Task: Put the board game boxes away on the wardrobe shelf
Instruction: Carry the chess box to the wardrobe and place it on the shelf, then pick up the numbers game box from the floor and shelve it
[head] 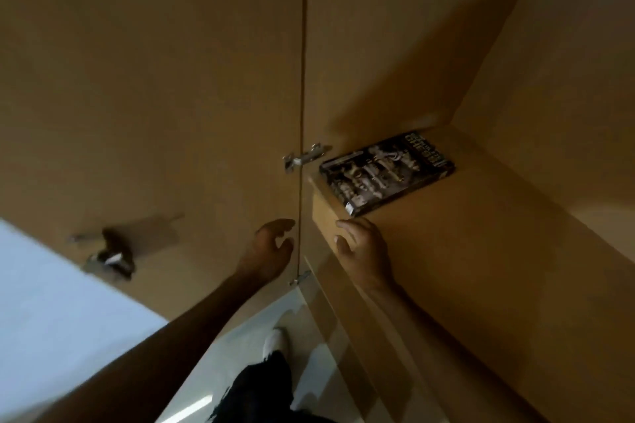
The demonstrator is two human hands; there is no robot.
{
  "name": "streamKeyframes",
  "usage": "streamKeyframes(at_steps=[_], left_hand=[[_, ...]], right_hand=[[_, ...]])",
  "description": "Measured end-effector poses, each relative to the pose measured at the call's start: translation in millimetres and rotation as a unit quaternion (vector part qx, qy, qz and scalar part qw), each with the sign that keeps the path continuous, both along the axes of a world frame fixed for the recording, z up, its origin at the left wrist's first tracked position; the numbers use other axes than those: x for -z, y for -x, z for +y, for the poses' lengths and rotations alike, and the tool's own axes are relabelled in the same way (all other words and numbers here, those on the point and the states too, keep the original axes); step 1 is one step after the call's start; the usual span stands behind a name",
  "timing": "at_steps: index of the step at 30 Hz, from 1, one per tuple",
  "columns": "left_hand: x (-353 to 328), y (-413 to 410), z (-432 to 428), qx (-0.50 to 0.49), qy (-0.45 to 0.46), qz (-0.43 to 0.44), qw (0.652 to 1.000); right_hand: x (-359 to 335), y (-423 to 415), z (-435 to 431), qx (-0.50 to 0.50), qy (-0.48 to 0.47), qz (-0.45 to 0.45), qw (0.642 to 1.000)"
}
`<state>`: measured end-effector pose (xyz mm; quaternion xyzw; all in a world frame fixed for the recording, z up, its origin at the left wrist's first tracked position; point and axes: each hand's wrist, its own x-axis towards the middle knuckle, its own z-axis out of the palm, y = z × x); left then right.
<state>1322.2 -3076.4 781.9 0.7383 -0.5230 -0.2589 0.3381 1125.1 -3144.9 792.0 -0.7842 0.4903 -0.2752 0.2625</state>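
A dark chess game box [386, 172] lies flat on the wooden wardrobe shelf [481, 233], near the shelf's left end and back corner. My right hand [364, 247] hovers at the shelf's front edge just below the box, fingers relaxed and holding nothing. My left hand [271, 247] is raised beside it, in front of the open wardrobe door [154, 96], fingers loosely curled and empty. Neither hand touches the box.
Metal hinges [304, 156] [299, 278] join the door to the wardrobe side. A handle or lock fitting [110, 252] sits on the door at the left. Below are a pale floor [240, 354] and my foot in a white sock [275, 342].
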Motion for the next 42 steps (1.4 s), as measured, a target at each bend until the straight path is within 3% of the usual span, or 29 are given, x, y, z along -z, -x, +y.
streamKeyframes(at_steps=[4,9,14,22,27,35,42], left_hand=[[13.4,-7.3,89.1,-0.124,0.001,0.065,0.990],[25.7,-21.7,221.8,-0.277,-0.001,0.118,0.953],[34.6,-31.0,364.1,-0.440,0.016,0.153,0.885],[42.8,-40.5,587.9,-0.608,0.048,0.168,0.775],[44.5,-31.2,736.5,-0.703,0.063,0.160,0.690],[42.4,29.9,924.3,-0.855,0.116,0.163,0.478],[47.9,87.7,1056.8,-0.919,0.134,0.161,0.333]], right_hand=[[11.4,-25.8,42.9,-0.087,-0.056,-0.007,0.995],[29.2,-83.3,119.2,-0.211,-0.114,0.000,0.971],[39.3,-150.6,230.1,-0.353,-0.156,0.036,0.922],[47.0,-230.7,442.4,-0.526,-0.177,0.087,0.827],[45.6,-271.3,600.8,-0.635,-0.180,0.116,0.743],[45.2,-302.3,842.0,-0.794,-0.151,0.162,0.567],[55.5,-291.8,1038.2,-0.882,-0.137,0.196,0.406]])
